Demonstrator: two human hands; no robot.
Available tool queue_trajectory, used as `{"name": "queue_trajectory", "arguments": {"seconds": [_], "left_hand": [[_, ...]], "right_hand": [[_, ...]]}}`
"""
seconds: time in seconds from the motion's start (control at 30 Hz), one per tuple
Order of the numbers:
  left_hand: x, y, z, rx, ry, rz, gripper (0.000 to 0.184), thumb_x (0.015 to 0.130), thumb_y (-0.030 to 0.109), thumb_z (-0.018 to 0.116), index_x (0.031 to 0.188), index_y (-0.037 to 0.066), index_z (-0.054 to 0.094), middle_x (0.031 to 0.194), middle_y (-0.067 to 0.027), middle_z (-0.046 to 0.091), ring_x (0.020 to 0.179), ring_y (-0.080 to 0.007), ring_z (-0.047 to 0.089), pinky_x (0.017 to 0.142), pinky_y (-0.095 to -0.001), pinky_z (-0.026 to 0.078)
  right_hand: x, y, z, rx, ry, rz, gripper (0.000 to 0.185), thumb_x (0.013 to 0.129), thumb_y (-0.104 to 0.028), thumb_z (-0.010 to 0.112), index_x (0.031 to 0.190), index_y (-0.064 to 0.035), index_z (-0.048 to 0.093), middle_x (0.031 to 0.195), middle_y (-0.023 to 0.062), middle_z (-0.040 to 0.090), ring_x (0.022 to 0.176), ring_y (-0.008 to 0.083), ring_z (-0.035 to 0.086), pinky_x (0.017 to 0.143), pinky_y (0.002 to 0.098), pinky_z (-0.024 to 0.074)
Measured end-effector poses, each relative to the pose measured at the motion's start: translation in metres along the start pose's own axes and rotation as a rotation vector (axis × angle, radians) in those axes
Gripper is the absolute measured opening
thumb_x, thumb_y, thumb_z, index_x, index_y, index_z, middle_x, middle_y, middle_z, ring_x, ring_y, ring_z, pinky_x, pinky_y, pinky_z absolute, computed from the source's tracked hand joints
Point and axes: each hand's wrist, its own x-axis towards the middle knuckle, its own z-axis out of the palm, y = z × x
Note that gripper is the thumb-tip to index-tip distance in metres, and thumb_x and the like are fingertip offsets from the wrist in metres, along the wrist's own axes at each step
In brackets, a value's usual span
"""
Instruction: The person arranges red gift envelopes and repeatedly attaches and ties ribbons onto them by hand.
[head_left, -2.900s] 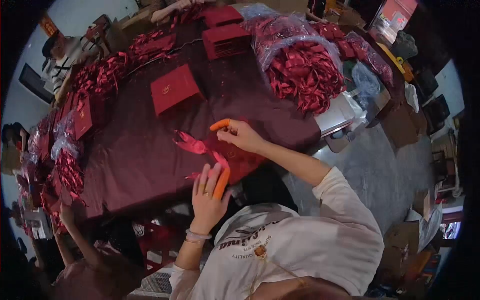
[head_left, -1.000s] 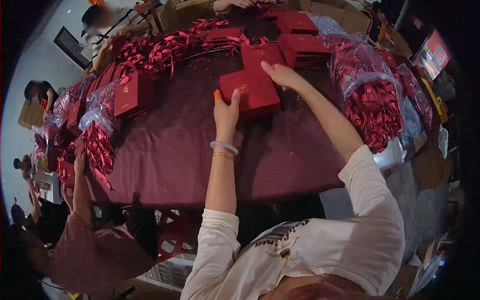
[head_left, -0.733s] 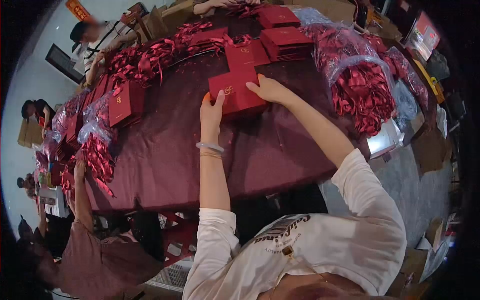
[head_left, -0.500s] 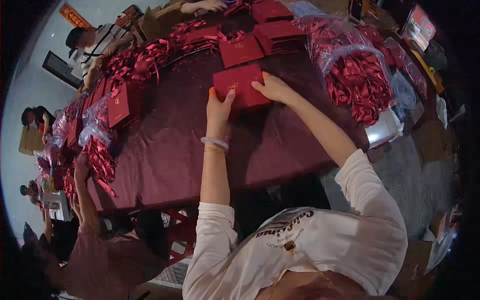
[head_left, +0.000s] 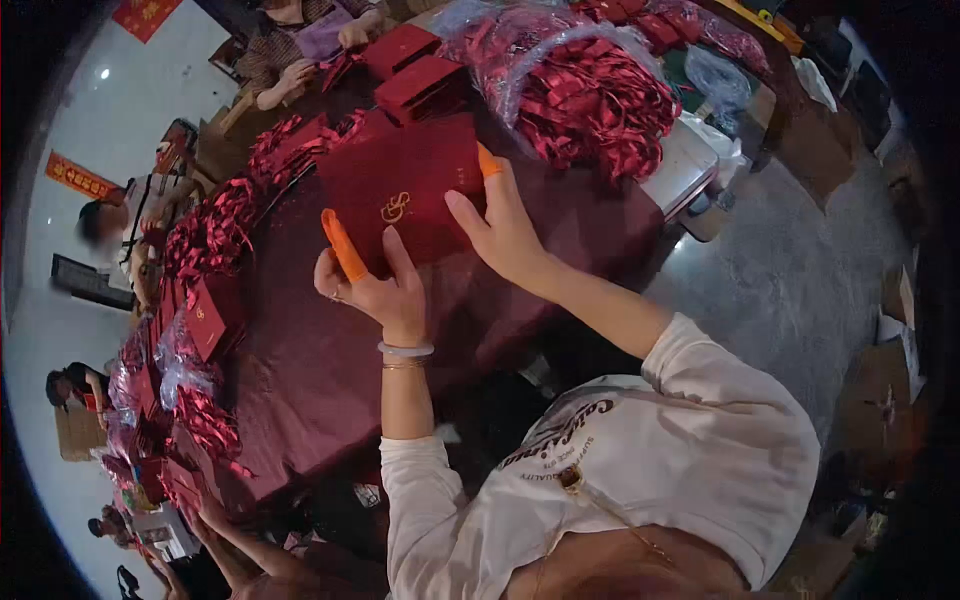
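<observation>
Left hand (head_left: 384,294), right hand (head_left: 508,232) clamped on red packet (head_left: 410,180), contents unclear; plastic bag (head_left: 517,75) holds red ribbons (head_left: 590,112).

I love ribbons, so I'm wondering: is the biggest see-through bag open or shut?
Open. The see-through bag has its mouth spread wide, and red ribbons show uncovered there.

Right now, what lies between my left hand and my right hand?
The head view shows a red packet with a gold emblem, held between left hand and right hand.
</observation>
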Motion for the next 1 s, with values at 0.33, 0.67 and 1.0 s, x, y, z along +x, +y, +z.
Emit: {"name": "queue_trajectory", "arguments": {"seconds": [0.33,0.67,1.0], "left_hand": [[-0.088,0.044,-0.047,-0.342,-0.437,-0.790,0.040,0.078,0.010,0.068,0.114,-0.004,0.055,0.088,-0.0064,0.054,0.075,-0.0128,0.047,0.068,-0.0247,0.041],[-0.105,0.032,-0.068,-0.306,-0.585,-0.890,0.044,0.082,0.016,0.065,0.118,-0.002,0.051,0.089,-0.0032,0.050,0.074,-0.0105,0.045,0.068,-0.0235,0.041],[-0.118,0.024,-0.069,-0.538,-0.496,-1.011,0.048,0.079,0.005,0.065,0.123,-0.001,0.048,0.094,-0.0045,0.054,0.080,-0.0093,0.049,0.072,-0.0214,0.042]], "right_hand": [[-0.046,0.019,-0.102,-0.240,-0.321,0.299,0.059,0.080,-0.021,0.063,0.129,-0.0046,0.036,0.116,0.0187,0.042,0.096,0.0332,0.051,0.082,0.0391,0.0445],[0.070,0.129,-0.226,-1.028,-0.537,-0.371,0.022,0.070,-0.012,0.062,0.089,-0.0213,0.067,0.112,0.0003,0.050,0.104,0.0247,0.045,0.088,0.0382,0.0371],[0.031,0.041,-0.141,-0.258,-0.486,-0.599,0.027,0.071,-0.004,0.056,0.096,-0.0114,0.064,0.097,0.0042,0.060,0.095,0.0246,0.055,0.086,0.0386,0.0412]]}}
